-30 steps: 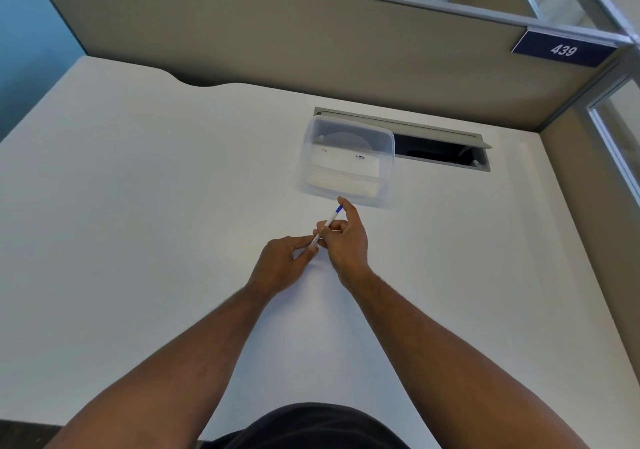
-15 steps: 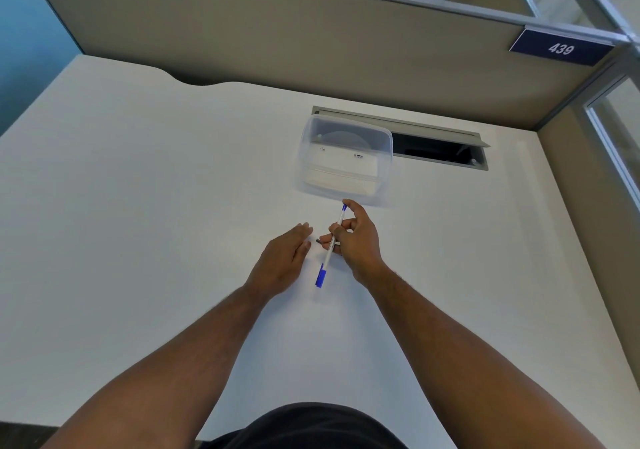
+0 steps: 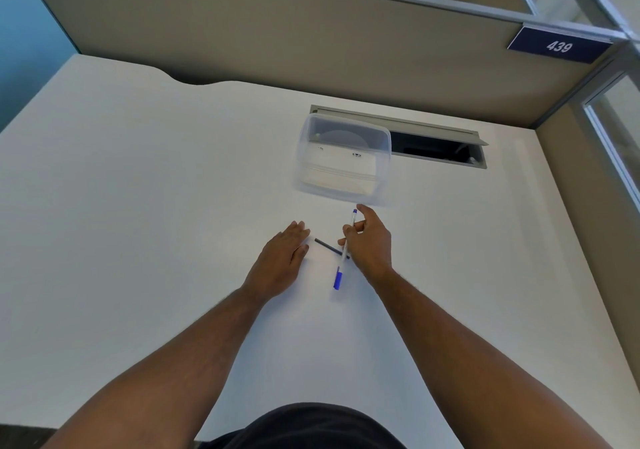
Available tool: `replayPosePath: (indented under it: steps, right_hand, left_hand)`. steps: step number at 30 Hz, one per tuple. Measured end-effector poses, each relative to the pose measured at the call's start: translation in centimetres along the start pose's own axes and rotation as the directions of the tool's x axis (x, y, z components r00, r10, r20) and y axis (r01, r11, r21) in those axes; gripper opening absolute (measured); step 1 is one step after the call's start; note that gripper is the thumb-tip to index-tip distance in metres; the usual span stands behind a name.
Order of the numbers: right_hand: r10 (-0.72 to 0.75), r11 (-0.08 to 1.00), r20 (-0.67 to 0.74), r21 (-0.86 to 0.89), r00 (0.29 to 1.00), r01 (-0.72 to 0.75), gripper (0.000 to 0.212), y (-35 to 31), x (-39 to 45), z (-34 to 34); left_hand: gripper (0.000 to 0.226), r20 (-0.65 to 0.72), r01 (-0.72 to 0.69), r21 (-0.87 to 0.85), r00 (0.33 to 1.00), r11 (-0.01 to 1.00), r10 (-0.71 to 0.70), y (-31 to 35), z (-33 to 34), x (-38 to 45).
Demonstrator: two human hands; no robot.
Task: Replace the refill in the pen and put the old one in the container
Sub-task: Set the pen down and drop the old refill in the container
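We read "439" in white on a dark blue sign (image 3: 558,45) fixed to the cubicle partition (image 3: 311,43), far right.

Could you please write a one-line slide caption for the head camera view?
Right hand holds a blue-capped pen above a thin dark refill on the white desk; the left hand is open.
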State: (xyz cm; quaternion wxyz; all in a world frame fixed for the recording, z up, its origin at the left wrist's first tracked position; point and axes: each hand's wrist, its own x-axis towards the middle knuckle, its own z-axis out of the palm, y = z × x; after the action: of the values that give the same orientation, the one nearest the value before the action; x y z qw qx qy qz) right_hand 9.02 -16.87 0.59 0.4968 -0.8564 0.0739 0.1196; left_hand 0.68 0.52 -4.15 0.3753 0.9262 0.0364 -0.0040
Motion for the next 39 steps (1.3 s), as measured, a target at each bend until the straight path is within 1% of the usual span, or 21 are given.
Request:
replayPosePath:
  steps: [1, 3, 5, 7, 9, 12, 14, 18, 30, 33, 37, 39]
  right_hand:
    - [-0.032, 0.996, -0.018, -0.081, 0.999, 0.031, 0.043, 0.2, 0.1, -0.2]
    - [-0.079, 0.977, -0.059, -0.200, 0.995, 0.066, 0.034, 0.6, 0.3, -0.8]
    - [-0.062, 0.968, -0.111, -0.249, 0.992, 0.032, 0.024, 0.9, 0.6, -1.2]
    - [-0.028, 0.960, -0.150, -0.278, 0.988, -0.015, 0.022, 1.2, 0.8, -1.5]
    - [-0.011, 0.949, -0.158, -0.312, 0.987, -0.040, 0.021, 1.7, 0.8, -1.7]
    - [0.015, 0.928, -0.150, -0.367, 0.989, -0.069, 0.011, 2.3, 0.4, -1.7]
    - [0.036, 0.921, -0.140, -0.380, 0.989, -0.087, 0.008, 2.5, 0.3, -1.6]
    - [0.055, 0.917, -0.112, -0.388, 0.992, -0.094, 0.011, 2.8, 0.1, -1.1]
    - [0.035, 0.910, -0.062, -0.410, 0.997, -0.058, 0.018, 2.9, -0.3, -1.5]
    - [0.002, 0.899, -0.074, -0.436, 0.997, -0.035, 0.016, 2.9, -0.4, -1.6]
    - [-0.047, 0.891, -0.091, -0.454, 0.995, 0.001, 0.012, 2.9, -0.4, -1.5]
    - [-0.117, 0.881, -0.086, -0.470, 0.989, 0.063, 0.013, 3.0, -0.4, -1.4]
  left_hand:
    - [0.044, -0.002, -0.011, 0.013, 1.000, 1.000, 0.011, -0.2, 0.1, 0.0]
    - [0.044, 0.003, -0.032, 0.036, 0.999, 0.999, 0.032, -0.5, 0.2, 0.0]
    - [0.044, 0.003, -0.047, 0.051, 0.999, 0.998, 0.047, -0.6, 0.3, 0.0]
    - [0.045, 0.003, -0.056, 0.064, 0.998, 0.996, 0.056, -0.8, 0.3, -0.1]
    - [0.045, 0.002, -0.065, 0.073, 0.998, 0.995, 0.065, -1.0, 0.4, 0.0]
    - [0.046, 0.003, -0.076, 0.094, 0.997, 0.993, 0.076, -1.2, 0.6, 0.0]
    - [0.049, 0.006, -0.083, 0.117, 0.997, 0.990, 0.083, -1.4, 0.7, 0.0]
    - [0.051, 0.013, -0.088, 0.134, 0.996, 0.987, 0.087, -1.4, 0.9, 0.0]
    - [0.057, 0.059, -0.090, 0.208, 0.995, 0.974, 0.079, -1.5, 1.0, 0.9]
    - [0.058, 0.039, -0.065, 0.215, 0.998, 0.974, 0.058, -1.3, 1.0, 1.5]
    - [0.058, 0.037, 0.004, 0.284, 0.999, 0.959, -0.015, -1.3, 1.3, 1.9]
    - [0.059, 0.033, -0.003, 0.341, 0.999, 0.940, -0.009, -1.7, 1.5, 1.9]
